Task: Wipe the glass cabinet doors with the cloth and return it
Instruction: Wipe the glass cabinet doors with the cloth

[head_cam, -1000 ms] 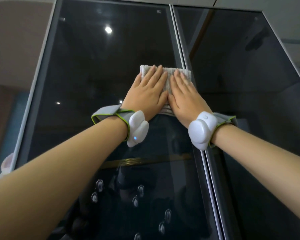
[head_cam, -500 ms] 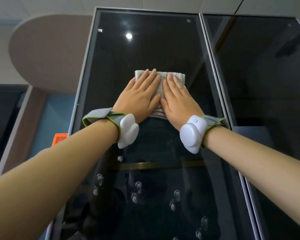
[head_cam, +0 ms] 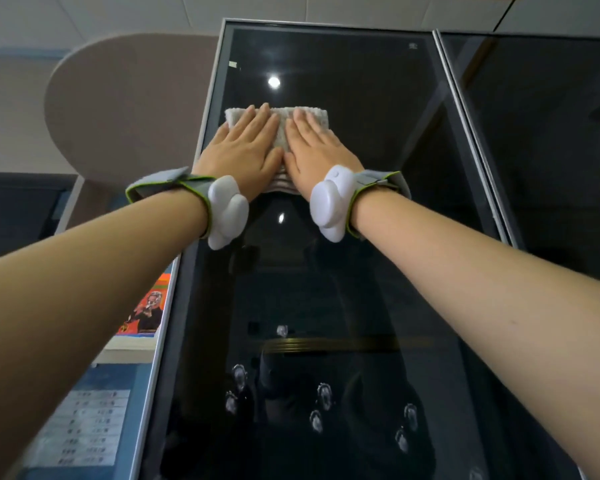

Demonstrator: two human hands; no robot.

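Mid-wipe. Both hands, left (head_cam: 245,152) and right (head_cam: 316,150), pressed flat, fingers together, on folded cloth (head_cam: 281,128) near left door's (head_cam: 326,271) upper-left edge. Right door (head_cam: 551,133), cloth return: likely pending.

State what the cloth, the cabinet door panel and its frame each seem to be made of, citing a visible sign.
Cloth: woven terry-like fabric, off-white, nubbly matte surface.
Door panel: dark tinted glass, glossy; it mirrors a ceiling light.
Frame: probably brushed metal, silver-grey with a soft sheen.
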